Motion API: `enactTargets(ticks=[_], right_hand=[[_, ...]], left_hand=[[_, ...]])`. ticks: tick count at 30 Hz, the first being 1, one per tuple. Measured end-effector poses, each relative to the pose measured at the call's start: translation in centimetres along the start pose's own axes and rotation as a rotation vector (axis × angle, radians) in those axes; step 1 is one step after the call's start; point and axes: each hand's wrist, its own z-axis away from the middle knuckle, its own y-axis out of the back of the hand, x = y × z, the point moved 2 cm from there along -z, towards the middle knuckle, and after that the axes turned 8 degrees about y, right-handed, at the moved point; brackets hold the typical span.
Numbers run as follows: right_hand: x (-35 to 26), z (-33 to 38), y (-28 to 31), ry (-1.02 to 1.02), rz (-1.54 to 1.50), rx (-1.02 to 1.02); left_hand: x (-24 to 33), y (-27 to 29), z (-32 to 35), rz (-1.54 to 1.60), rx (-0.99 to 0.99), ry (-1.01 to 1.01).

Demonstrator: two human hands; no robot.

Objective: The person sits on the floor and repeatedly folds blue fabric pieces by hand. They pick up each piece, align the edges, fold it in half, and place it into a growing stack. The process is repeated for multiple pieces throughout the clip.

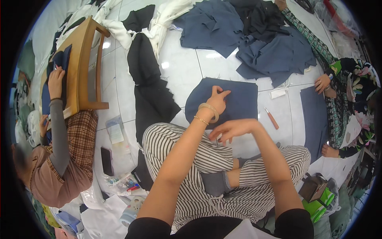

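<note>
A dark navy piece of cloth (242,99) with a curved left edge lies flat on the tiled floor in front of my crossed legs. My left hand (217,101), with bangles at the wrist, rests on its middle; the fingers are bent and closed on the cloth. Just below the cloth's near edge hovers my right hand (234,128), above my lap. Its fingers droop loosely and stand apart; a tiny dark spot by the fingertips is too small to make out. A seam ripper-like tool with an orange-brown handle (272,119) lies to the cloth's right.
Heaps of navy cloth (215,26) and black strips (145,59) lie ahead. A white small block (277,93) is near the tool. At left, a person works at a wooden low table (85,59); a phone (106,161) lies nearby. At right, another person's hands touch navy cloth (312,119).
</note>
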Motion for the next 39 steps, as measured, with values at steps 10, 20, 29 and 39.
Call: enactTargets(ticks=[10, 20, 29, 39], right_hand=[[-1.4, -6.5, 22.2, 0.307, 0.742, 1.226], [-4.6, -10.6, 24.7, 0.173, 0.52, 1.329], [-6.8, 5.0, 8.6, 0.699, -0.528, 0.97], [6.1, 9.0, 5.6, 0.109, -0.513, 1.351]], left_hand=[[0.0, 0.0, -1.2, -0.018, 0.039, 0.001], [-0.1, 0.7, -0.4, -0.019, -0.005, 0.039], [1.0, 4.0, 0.0, 0.61, -0.015, 0.204], [-2.3, 5.2, -1.0, 1.311, 0.243, 0.448]])
